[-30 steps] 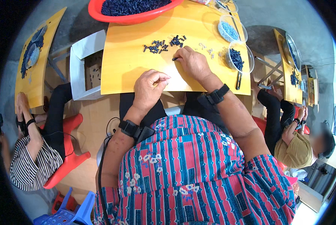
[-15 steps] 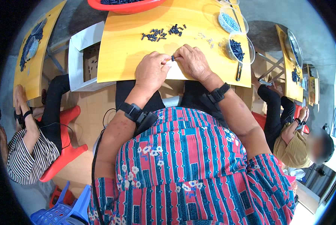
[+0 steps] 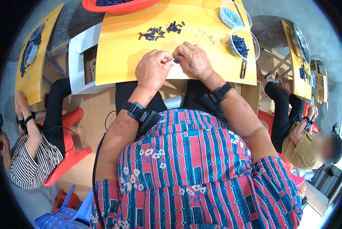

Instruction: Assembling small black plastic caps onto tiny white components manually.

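Bare counter point(image 3: 115, 57) to the left of the left hand point(image 3: 153, 68), a lane running right up to the red basin point(image 3: 122, 9) at the back! Straight ahead it's blocked, two dark heaps point(image 3: 174, 27) lying beyond the hands; over right, there's an open strip between the right hand point(image 3: 193, 62) and the cutter point(image 3: 243, 69), with the bowl point(image 3: 230, 44) standing just behind that cutter.

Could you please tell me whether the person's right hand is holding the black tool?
No, the black tool lies on the table, apart from the right hand, which pinches a small dark piece.
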`<move>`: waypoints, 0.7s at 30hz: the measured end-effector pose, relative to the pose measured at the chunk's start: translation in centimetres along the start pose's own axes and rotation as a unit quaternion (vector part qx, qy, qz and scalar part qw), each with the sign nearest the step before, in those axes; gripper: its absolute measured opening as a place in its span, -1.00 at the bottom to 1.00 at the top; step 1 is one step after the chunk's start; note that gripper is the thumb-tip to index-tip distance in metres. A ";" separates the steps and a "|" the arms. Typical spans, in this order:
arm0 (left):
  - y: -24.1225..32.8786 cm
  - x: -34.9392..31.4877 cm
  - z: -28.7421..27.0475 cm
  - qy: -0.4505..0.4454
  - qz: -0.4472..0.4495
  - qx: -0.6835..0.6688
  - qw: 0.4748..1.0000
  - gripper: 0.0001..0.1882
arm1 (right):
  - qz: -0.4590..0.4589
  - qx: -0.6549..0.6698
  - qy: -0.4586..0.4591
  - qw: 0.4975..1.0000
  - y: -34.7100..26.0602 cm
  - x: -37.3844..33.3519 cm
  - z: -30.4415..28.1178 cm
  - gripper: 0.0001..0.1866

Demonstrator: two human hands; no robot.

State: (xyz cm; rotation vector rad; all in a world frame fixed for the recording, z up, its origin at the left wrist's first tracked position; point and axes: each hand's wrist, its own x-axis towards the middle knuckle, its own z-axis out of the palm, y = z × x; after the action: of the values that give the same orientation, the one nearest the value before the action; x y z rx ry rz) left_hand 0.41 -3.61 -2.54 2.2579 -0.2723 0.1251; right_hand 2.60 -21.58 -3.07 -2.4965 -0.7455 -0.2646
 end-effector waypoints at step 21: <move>-1.2 -0.1 -0.5 -0.018 0.045 -0.056 0.997 -0.85 | 0.140 0.305 0.064 0.940 1.0 0.1 0.2 -0.88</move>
State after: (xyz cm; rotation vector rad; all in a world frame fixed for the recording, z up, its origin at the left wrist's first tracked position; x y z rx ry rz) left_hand 0.62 -2.46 -3.15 2.1393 -0.3914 0.1139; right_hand 3.29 -22.14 -3.66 -1.9345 -0.3377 -0.0728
